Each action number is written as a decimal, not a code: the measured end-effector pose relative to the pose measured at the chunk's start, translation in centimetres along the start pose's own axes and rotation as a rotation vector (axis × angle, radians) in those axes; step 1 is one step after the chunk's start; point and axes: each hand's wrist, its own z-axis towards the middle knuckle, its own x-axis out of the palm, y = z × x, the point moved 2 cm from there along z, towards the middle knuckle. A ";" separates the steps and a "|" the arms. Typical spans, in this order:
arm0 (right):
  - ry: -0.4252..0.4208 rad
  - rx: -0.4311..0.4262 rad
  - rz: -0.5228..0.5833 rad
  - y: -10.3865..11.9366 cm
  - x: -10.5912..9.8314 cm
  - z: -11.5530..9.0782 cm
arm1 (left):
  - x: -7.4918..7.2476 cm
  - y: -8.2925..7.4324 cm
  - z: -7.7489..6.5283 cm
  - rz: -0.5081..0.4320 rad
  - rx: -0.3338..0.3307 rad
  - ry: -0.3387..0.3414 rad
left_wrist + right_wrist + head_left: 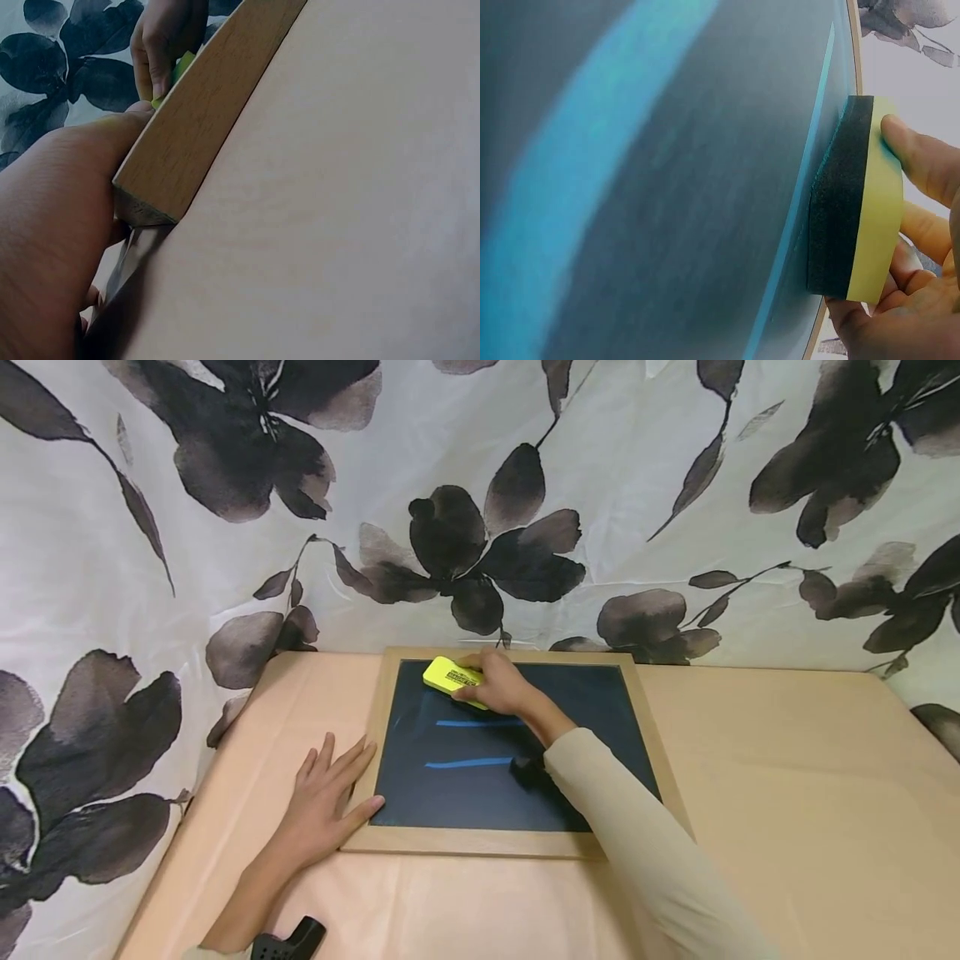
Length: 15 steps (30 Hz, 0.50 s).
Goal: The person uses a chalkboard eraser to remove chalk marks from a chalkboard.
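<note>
At the near left, by the wrist: one black device (292, 939), cut off by the lower edge of the view. Beyond it, one left hand (322, 810), grasping nothing, fingers extended and spread, resting on the left side of the board's frame; thumb laid across the wood.

Mid-surface (787, 760): one board, dark slate (480, 806) in a pale wooden frame (480, 843), lying flat. From the right, one cream sleeve (637, 835), reaching across it. On the slate, two blue strokes, roughly parallel: lower stroke (468, 763), nearer; upper stroke (480, 723), farther; right ends of both meet the arm in the head view.

Past the strokes, toward the board's far left corner: one right hand (495, 681), grasping one eraser (450, 675) between thumb and fingers. Eraser yellow-backed, black lettering, dark pad facing the slate.

Behind all: one pale cloth (637, 485), dark floral print, upright.
</note>
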 end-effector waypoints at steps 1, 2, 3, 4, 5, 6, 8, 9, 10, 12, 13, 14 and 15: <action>0.003 -0.002 0.000 0.1 -0.1 0.0 | 0.0 0.0 0.1 0.001 0.002 -0.001; 0.005 -0.005 -0.003 0.1 -0.2 0.0 | 0.0 0.0 0.1 0.004 0.003 -0.001; 0.008 -0.004 -0.004 0.1 -0.2 0.0 | 0.0 0.0 0.1 0.004 0.004 0.000; 0.011 -0.005 -0.005 0.2 -0.3 -0.1 | 0.0 0.0 0.2 0.004 0.004 0.000; 0.016 -0.005 -0.010 0.2 -0.3 -0.1 | 0.0 0.0 0.2 0.002 0.004 0.000; 0.023 0.000 -0.010 0.2 -0.3 -0.1 | 0.0 0.1 0.2 0.000 0.004 0.001; 0.037 0.008 -0.018 0.2 -0.3 -0.2 | 0.0 0.1 0.1 -0.006 0.001 0.005; 0.044 0.012 -0.024 0.2 -0.3 -0.3 | 0.0 0.1 0.1 -0.009 -0.001 0.009; 0.052 0.015 -0.032 0.2 -0.3 -0.4 | 0.0 0.1 0.0 -0.011 -0.002 0.011; 0.064 0.020 -0.046 0.1 -0.4 -0.5 | 0.0 0.0 -0.1 -0.013 -0.007 0.016; 0.069 0.020 -0.054 0.1 -0.5 -0.6 | 0.0 0.0 -0.1 -0.011 -0.010 0.017; 0.074 0.025 -0.055 0.0 -0.6 -0.8 | -0.1 0.0 -0.2 -0.008 -0.013 0.018; 0.077 0.032 -0.055 -0.2 -0.7 -0.9 | -0.1 0.1 -0.2 -0.004 -0.015 0.018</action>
